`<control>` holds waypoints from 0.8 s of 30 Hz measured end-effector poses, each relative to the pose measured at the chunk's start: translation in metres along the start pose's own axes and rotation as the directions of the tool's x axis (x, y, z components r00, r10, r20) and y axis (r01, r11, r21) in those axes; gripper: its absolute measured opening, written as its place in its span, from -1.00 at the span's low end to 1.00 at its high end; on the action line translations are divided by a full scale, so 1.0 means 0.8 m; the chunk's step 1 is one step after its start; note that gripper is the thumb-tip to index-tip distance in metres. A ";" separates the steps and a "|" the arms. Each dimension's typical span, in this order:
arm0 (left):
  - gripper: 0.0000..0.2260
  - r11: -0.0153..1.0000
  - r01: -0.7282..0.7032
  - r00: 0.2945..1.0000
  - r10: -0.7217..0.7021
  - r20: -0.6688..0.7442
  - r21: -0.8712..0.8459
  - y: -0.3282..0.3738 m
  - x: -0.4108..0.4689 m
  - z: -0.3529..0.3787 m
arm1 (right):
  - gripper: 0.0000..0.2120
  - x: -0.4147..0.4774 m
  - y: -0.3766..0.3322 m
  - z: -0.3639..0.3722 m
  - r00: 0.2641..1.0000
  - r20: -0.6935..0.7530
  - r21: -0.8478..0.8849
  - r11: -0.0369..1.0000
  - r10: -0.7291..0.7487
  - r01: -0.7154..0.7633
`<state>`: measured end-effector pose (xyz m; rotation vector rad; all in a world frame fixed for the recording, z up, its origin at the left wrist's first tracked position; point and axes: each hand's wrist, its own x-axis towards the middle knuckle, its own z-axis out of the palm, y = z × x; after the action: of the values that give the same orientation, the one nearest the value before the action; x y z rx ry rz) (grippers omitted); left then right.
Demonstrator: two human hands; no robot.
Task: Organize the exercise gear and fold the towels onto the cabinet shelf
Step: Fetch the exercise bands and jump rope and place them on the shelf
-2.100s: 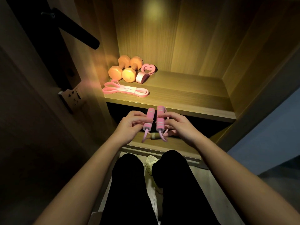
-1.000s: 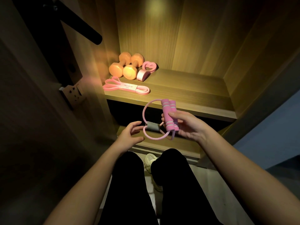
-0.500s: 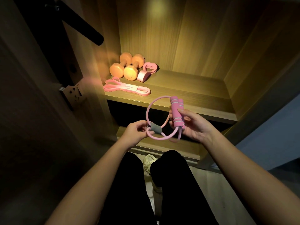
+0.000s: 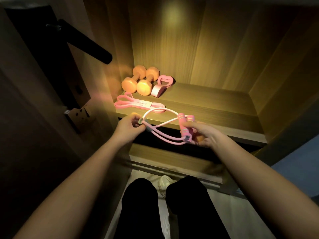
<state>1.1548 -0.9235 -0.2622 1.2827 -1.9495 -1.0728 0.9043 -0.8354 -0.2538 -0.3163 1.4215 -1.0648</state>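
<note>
Pink figure-8 rubber resistance tube [image 4: 165, 136] is in the air between both hands, over the front lip of the lit wooden cabinet shelf [image 4: 215, 109], not yet resting on it. Right hand [image 4: 202, 133] has its fingers curled round the two pink foam handles [image 4: 183, 125], bunched side by side. Left hand [image 4: 128, 125] pinches the grey centre sleeve [image 4: 146, 126] with thumb and fingertips. The loops look drawn fairly taut between the two grips.

Risks, my read:
- Tube is under tension. If the left pinch slips off that small sleeve, the tube snaps toward the right hand and could jerk the handles loose. The pinch is the weak point.
- Let go loose, the loops will likely spring open and sprawl. On the lip that means sliding off into the dark gap below the hands, toward the lower wooden shelf [image 4: 164, 156].
- Just beyond the left hand lies a flat pink loop band with a pale label [image 4: 138, 104], one end near the raised loop. Setting down there could snag or shove it.
- Further beyond: two orange faceted-end dumbbells [image 4: 139, 81] with a pink heart-shaped grip piece [image 4: 162, 85] just beside them. Only at risk if the tube is pushed deep.
- Bare shelf beyond the right hand looks like the safer landing spot.

No towels in view.
</note>
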 end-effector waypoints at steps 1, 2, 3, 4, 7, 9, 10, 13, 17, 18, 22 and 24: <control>-0.87 0.998 -0.016 1.000 0.017 -0.018 0.058 0.003 0.013 -0.005 | -0.81 0.012 -0.006 0.008 1.000 -0.025 -0.030 0.999 -0.018 0.017; -0.86 0.993 -0.036 0.999 0.040 -0.037 0.114 0.006 0.025 -0.008 | -0.83 0.025 -0.012 0.018 0.998 -0.039 -0.055 0.998 -0.042 0.040; -0.85 0.986 -0.047 0.997 0.057 -0.061 0.159 0.009 0.037 -0.011 | -0.85 0.036 -0.019 0.029 0.997 -0.044 -0.072 0.996 -0.063 0.060; -0.85 0.980 -0.051 0.994 0.069 -0.088 0.191 0.009 0.049 -0.012 | -0.87 0.048 -0.026 0.041 0.996 -0.038 -0.073 0.994 -0.079 0.076; -0.84 0.968 -0.046 0.980 0.092 -0.178 0.248 0.005 0.089 -0.019 | -0.90 0.081 -0.048 0.071 0.994 0.015 -0.002 0.994 -0.111 0.112; -0.81 0.959 -0.013 0.975 0.075 -0.210 0.282 0.003 0.116 -0.026 | -0.90 0.102 -0.060 0.089 0.990 0.033 0.016 0.991 -0.137 0.136; -0.80 0.955 0.006 0.975 0.061 -0.215 0.297 0.002 0.130 -0.030 | -0.89 0.113 -0.066 0.098 0.988 0.028 -0.007 0.989 -0.149 0.149; -0.79 0.923 0.073 0.974 0.015 -0.225 0.378 0.001 0.167 -0.040 | -0.94 0.145 -0.084 0.121 0.990 -0.006 -0.090 0.986 -0.141 0.140; -0.79 0.863 0.114 0.978 -0.009 -0.210 0.491 0.002 0.202 -0.051 | -0.74 0.184 -0.103 0.150 0.995 -0.027 -0.191 0.978 -0.092 0.085; -0.78 0.853 0.109 0.977 0.001 -0.211 0.511 -0.001 0.209 -0.052 | -0.68 0.193 -0.106 0.157 0.996 -0.034 -0.189 0.979 -0.081 0.074; -0.77 0.785 0.156 0.979 -0.043 -0.199 0.599 -0.004 0.229 -0.058 | -0.61 0.225 -0.110 0.176 0.991 -0.083 -0.272 0.959 -0.105 0.079; -0.77 0.721 0.195 0.979 -0.109 -0.170 0.665 -0.004 0.234 -0.061 | -0.62 0.237 -0.110 0.179 0.986 -0.104 -0.347 0.934 -0.127 0.084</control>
<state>1.1238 -1.1128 -0.2348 1.8657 -2.2618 -0.2973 0.9600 -1.0810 -0.2812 -0.5914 1.7208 -0.9332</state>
